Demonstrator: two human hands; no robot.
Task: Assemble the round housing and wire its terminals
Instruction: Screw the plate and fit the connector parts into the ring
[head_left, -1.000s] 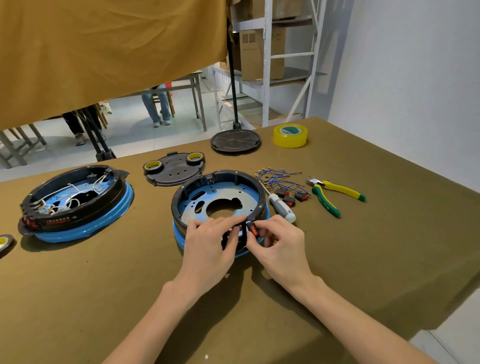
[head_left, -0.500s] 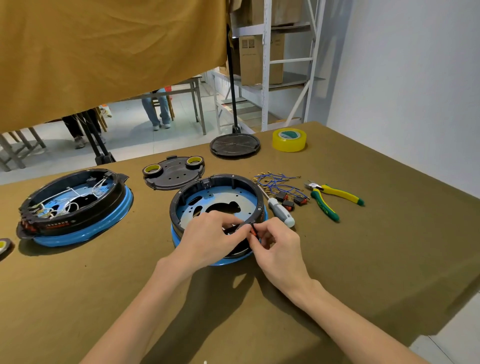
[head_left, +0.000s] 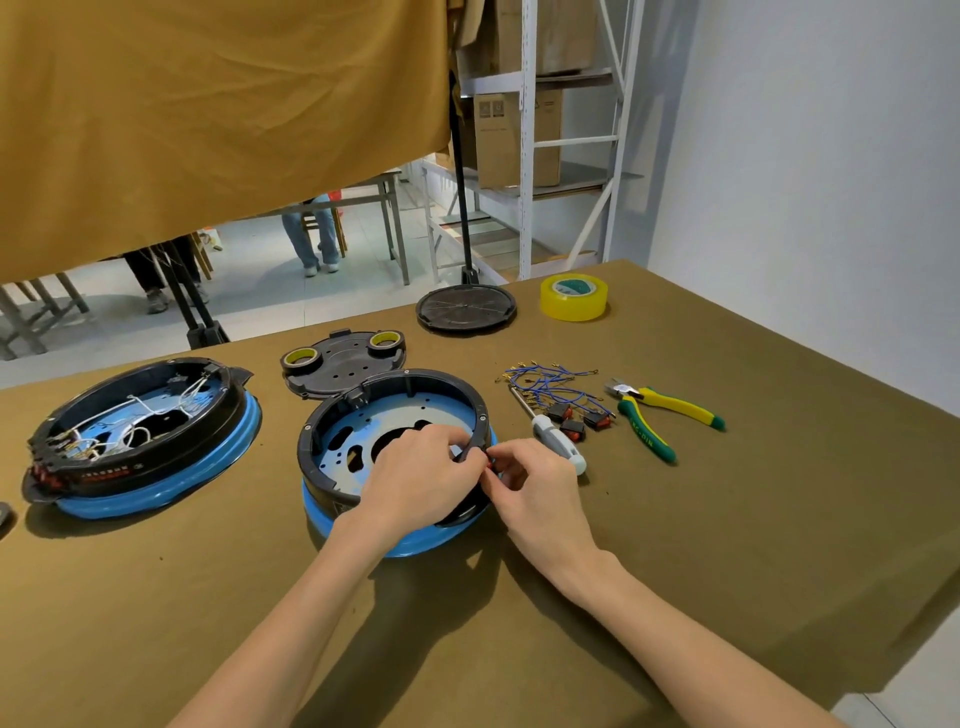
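The round housing (head_left: 395, 415) sits mid-table, left of the screwdriver (head_left: 558, 441). Both hands meet at its right rim: left hand (head_left: 421, 483) grips the rim, right hand (head_left: 540, 488) pinches a small red part there.

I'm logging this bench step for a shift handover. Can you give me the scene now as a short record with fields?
work piece: round housing, black ring on blue base, no wires inside
left hand: fingers on the ring's near right rim
right hand: pinches a small red part at the same rim spot
spare parts: blue wires and red switches, right of the housing
tools: screwdriver, pliers
second housing: far left, already wired
tape roll: far edge of the table
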